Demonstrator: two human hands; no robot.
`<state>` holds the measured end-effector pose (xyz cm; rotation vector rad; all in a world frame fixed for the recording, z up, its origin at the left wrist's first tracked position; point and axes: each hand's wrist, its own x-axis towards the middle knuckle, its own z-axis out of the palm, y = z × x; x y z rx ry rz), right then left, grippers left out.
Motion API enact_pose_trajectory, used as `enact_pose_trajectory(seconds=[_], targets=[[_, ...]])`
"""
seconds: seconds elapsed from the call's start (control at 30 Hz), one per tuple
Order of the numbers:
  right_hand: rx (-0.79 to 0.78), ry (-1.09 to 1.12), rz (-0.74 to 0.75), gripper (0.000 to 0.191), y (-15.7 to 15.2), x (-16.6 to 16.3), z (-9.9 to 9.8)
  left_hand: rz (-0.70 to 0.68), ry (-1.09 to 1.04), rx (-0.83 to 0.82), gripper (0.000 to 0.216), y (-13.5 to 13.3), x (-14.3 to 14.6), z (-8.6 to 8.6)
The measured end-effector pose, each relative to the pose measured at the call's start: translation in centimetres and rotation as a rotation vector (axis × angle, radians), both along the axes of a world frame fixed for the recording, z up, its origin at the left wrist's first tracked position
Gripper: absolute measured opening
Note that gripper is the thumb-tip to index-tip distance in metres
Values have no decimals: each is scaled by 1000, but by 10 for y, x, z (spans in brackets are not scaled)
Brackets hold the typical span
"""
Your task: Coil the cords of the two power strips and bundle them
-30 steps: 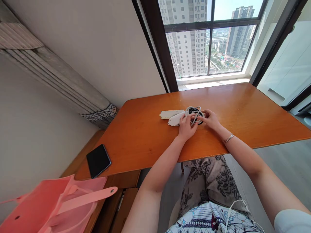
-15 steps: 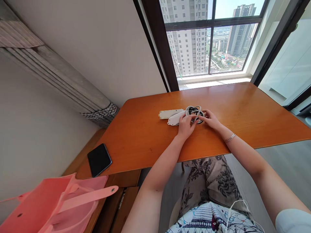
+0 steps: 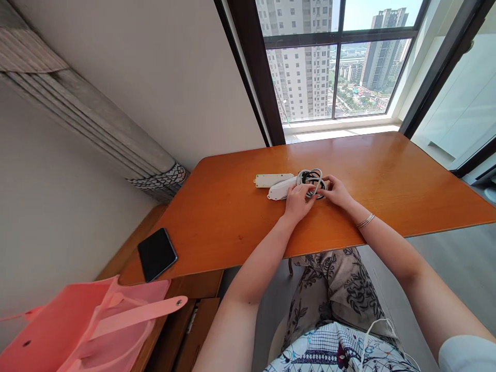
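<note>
On the wooden table, a white power strip (image 3: 279, 189) lies with its coiled grey and black cord (image 3: 310, 175) at its right end. Behind it rests a second off-white power strip (image 3: 267, 180), partly covered by the first. My left hand (image 3: 299, 202) is closed at the near side of the coil, its fingers on the cord beside the strip's end. My right hand (image 3: 336, 191) pinches the coil from its right side, thumb and fingertips on the cord. The fingertips of both hands almost meet there, and some of the cord between them is hidden.
A black tablet (image 3: 157, 254) lies at the table's left corner. Below it, a pink bag (image 3: 89, 320) with a strap stands by the table's left edge. The wooden table (image 3: 217, 206) reaches to a window (image 3: 337, 77) at the back. A gathered curtain (image 3: 116, 129) hangs on the left.
Both hands stay at the coil with only slight finger shifts on the cord. The power strips keep their places; the whole view has drifted very slightly.
</note>
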<state>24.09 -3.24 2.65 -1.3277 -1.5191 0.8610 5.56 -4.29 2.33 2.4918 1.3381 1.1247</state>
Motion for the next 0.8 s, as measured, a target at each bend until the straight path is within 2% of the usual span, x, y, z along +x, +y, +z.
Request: enact_pose_trajectory(seconds=[0.23, 0.37, 0.5, 0.8], targets=[[73, -491, -81, 30, -12, -6, 14, -10, 46, -63, 25, -2, 2, 1], [76, -718, -141, 31, -18, -11, 22, -4, 41, -51, 25, -2, 2, 0], [61, -801, -154, 35, -22, -14, 27, -22, 7, 4, 28, -1, 2, -2], [90, -810, -168, 32, -22, -13, 27, -67, -83, 94, 23, 3, 0, -7]])
